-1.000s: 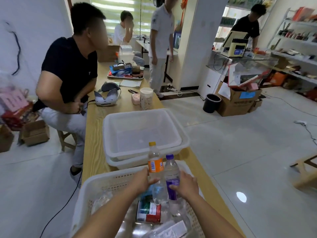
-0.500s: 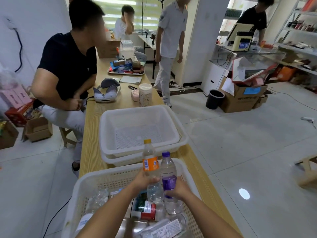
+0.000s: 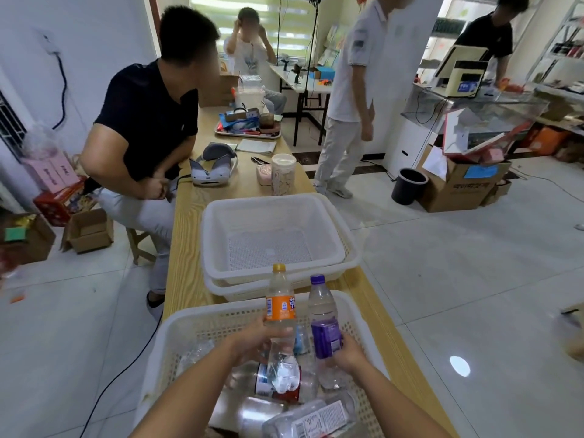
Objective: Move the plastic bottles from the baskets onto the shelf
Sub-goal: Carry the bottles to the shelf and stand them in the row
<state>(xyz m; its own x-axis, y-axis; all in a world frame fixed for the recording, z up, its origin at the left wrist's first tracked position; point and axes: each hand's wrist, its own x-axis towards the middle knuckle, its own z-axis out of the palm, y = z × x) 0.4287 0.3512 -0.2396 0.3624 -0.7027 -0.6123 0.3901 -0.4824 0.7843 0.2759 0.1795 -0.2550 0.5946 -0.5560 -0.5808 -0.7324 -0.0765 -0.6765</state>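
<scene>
My left hand [image 3: 252, 339] grips a clear bottle with an orange label and orange cap [image 3: 280, 306], held upright above the near white basket [image 3: 177, 330]. My right hand [image 3: 346, 350] grips a clear bottle with a purple label and purple cap [image 3: 322, 324], upright beside the first. Below them several more clear plastic bottles [image 3: 278, 409] lie in the basket, one with a red and white label. Shelves [image 3: 565, 49] with goods stand at the far right of the room.
Two stacked white baskets [image 3: 271, 235] holding nothing sit further along the wooden table [image 3: 185, 248]. A headset [image 3: 211, 169], a jar [image 3: 282, 173] and a tray lie beyond. A seated person is at the left; others stand behind. Cardboard boxes and a bin are on the tiled floor.
Both bottles have stayed in my hands just above the basket. The view has tilted slightly and the standing person in white has stepped to the right.
</scene>
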